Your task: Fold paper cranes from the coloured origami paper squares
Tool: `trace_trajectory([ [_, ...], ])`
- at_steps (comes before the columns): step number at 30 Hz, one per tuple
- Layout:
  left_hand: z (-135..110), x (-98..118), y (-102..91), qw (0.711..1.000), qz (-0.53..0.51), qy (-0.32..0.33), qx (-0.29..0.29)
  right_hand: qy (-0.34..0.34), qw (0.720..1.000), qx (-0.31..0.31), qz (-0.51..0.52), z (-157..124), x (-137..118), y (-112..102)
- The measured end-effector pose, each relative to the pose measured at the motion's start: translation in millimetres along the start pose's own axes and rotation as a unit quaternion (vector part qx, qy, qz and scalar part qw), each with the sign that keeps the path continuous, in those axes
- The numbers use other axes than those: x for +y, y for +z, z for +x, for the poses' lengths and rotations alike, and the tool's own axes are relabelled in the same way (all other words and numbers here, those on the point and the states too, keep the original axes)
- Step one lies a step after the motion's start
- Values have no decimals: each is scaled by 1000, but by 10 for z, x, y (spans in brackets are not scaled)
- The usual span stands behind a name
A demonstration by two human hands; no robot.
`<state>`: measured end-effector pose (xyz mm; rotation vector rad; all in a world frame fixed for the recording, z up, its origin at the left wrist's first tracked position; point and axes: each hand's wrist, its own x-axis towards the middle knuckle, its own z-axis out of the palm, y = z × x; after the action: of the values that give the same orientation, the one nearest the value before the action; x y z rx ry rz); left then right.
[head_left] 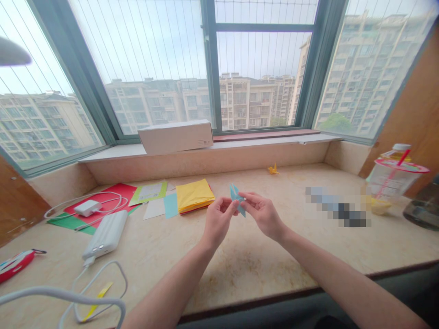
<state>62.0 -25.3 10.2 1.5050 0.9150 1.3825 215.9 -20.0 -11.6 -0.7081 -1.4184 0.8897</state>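
Note:
A small piece of folded light-blue paper (234, 192) is held up above the stone counter, its narrow points sticking upward. My left hand (219, 216) pinches it from the left side, thumb against the paper. From the right, my right hand (262, 212) grips it too, with thumb and fingertips closed on its edge. The fingers cover part of the folds. Beyond the hands, near the back wall, stands a small orange-yellow folded paper crane (273, 169).
Left of my hands lie a yellow paper stack (195, 195), red paper (116, 194), a white power bank (105, 234) and cables. A white box (176, 138) sits on the sill. At right stands a plastic cup (393, 180) with a red straw.

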Motion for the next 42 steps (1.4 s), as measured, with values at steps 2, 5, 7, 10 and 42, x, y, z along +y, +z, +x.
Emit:
trace_trajectory([
  [2, -1, -8, 14, 1000, -9, -6, -28, -2, 1000, 2, -11, 7, 26, -13],
  [5, -3, -15, 26, 999, -2, 0, -51, 8, 1000, 5, -19, 13, 53, -24],
  [7, 0, -18, 24, 999, 9, 5, -40, 11, 1000, 13, -21, 10, 46, -16],
  [10, 11, -22, 8, 1000, 16, 6, -12, 20, 1000, 7, 7, -3, -12, 20],
  [42, 18, -18, 18, 998, 36, 16, -51, 106, 994, 5, 29, 45, -92, 0],
])
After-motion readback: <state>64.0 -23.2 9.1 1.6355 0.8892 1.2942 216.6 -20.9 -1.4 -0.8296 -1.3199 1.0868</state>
